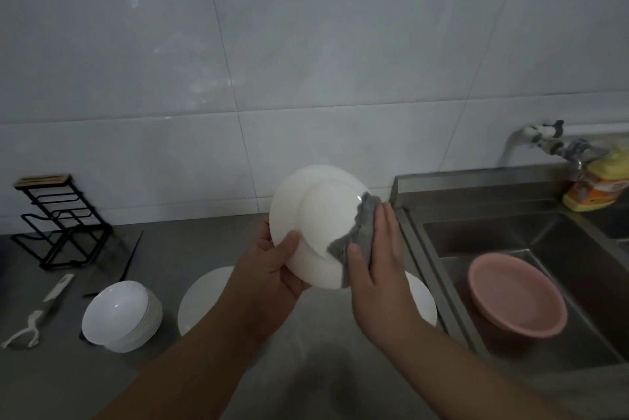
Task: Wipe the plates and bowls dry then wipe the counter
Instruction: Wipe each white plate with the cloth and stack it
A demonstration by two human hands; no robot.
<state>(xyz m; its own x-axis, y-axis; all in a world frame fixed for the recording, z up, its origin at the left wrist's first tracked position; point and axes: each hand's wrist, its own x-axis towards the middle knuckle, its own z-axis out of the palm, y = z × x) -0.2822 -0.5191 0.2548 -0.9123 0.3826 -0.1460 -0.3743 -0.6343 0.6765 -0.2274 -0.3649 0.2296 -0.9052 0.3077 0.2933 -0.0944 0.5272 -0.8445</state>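
Head view | left grip (272, 270) clasps plate (306, 215) (underside up) | right grip (377, 249) flat, pressing cloth (357, 232)

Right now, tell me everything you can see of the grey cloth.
The grey cloth is a small, soft, crumpled rag with an uneven edge. The right hand presses it with straight fingers against the underside of the white plate, along the plate's right rim. The left hand holds that plate tilted above the counter. Whether the cloth is damp cannot be told.

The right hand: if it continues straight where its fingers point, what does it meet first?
Probably the tiled wall; the right hand, pressing the grey cloth on the white plate, points up-and-away. Depth unclear.
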